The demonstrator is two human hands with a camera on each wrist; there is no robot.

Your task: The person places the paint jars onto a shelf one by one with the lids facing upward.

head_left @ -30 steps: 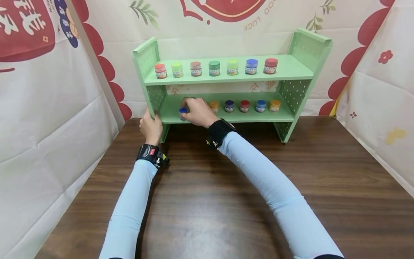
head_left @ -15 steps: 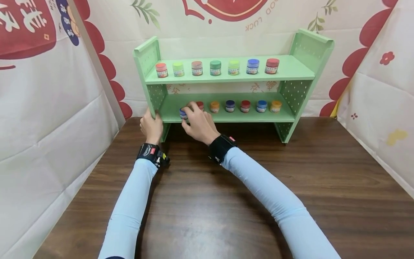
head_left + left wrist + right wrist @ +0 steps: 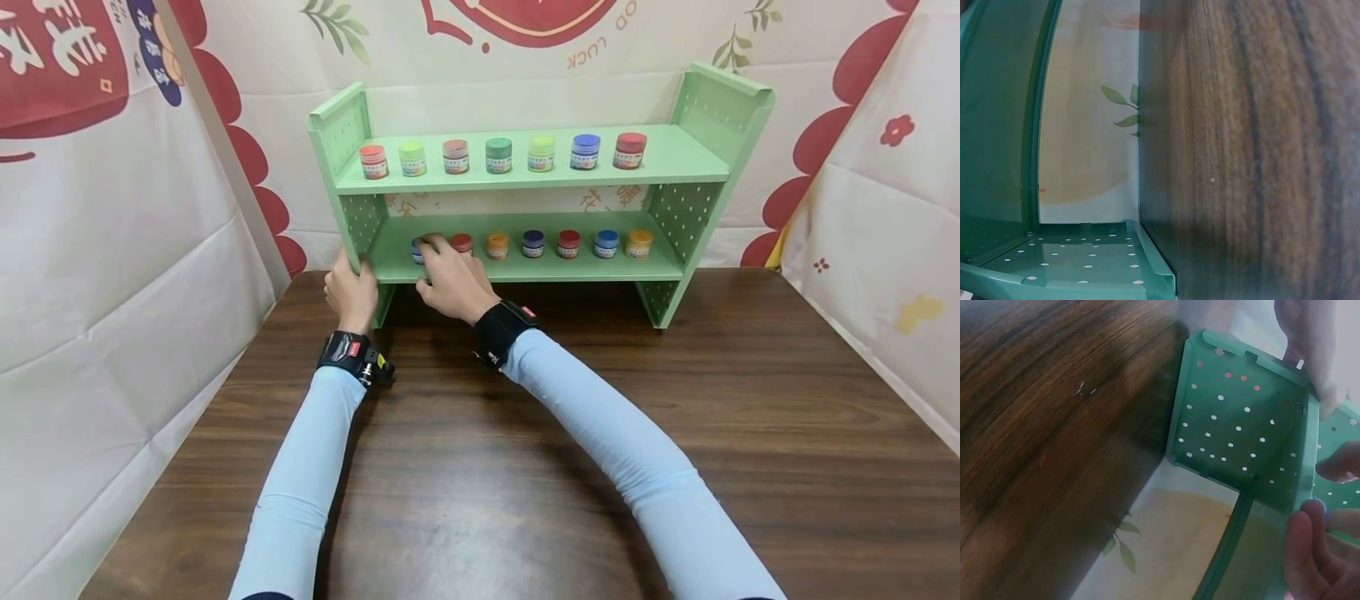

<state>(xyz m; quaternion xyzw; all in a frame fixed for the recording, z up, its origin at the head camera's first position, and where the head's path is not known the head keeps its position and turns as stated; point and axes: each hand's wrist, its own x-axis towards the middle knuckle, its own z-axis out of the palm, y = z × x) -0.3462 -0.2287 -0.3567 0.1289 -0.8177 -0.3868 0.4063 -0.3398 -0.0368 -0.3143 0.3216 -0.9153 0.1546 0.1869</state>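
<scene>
My left hand [image 3: 351,298] grips the front edge of the left side panel of a green two-tier shelf [image 3: 525,273]. On the lower tier's left end stands a small blue-lidded jar [image 3: 417,252], partly hidden by my right hand [image 3: 453,282]. The right fingertips are at the jar's right side, while the thumb sits lower, apart from it, by the shelf's front edge. In the right wrist view a bit of blue [image 3: 1319,502] shows among the fingers, and the left hand [image 3: 1311,344] overlaps the perforated panel. A red jar [image 3: 462,243] stands just behind the right hand.
More jars line the lower tier to the right, from an orange one [image 3: 497,245] to a yellow one [image 3: 639,243]. Along the upper tier runs another row, including a green jar [image 3: 498,155]. The shelf stands on a brown wooden table [image 3: 480,467] before printed cloth.
The right thumb has come away from the blue-lidded jar. That jar has shifted back and slightly left from the shelf's front edge. The left hand has stayed on the panel.
</scene>
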